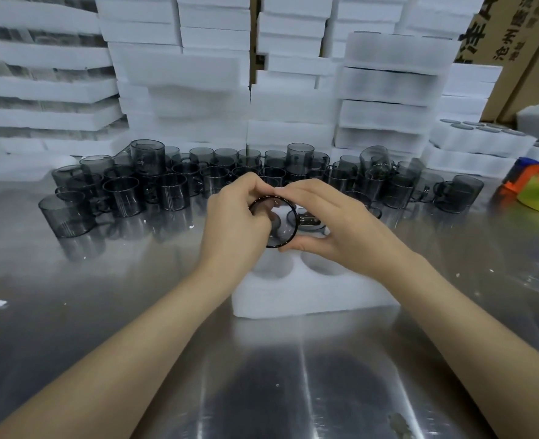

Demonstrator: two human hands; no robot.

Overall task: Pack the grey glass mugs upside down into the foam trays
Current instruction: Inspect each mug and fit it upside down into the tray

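Both hands grip one mug between them. The left hand curls round its near-left wall with the fingertips over the rim, and the right hand wraps the far side, thumb beneath and fingers meeting the left hand on top. The mug is carried above the far half of the tray, clear of the foam, tipped so that its dark rim faces the camera, neither upright nor yet inverted. The step in hand appears to be turning the mug over before seating it. The next move would call for finishing the turn so the mouth faces down, then lining the rim up with a pocket and lowering it squarely. Two near pockets lie open. The tray rests on the steel worktop, and the loose mugs stand crowded well behind it. Foam stacks rise behind them, and cartons stand at the right. The mug's handle is hidden by the hands. The far pockets are covered, and a round glassy shape just behind the rim may be a packed mug, though this cannot be settled. A bright object at the right edge is cut off and unidentified.
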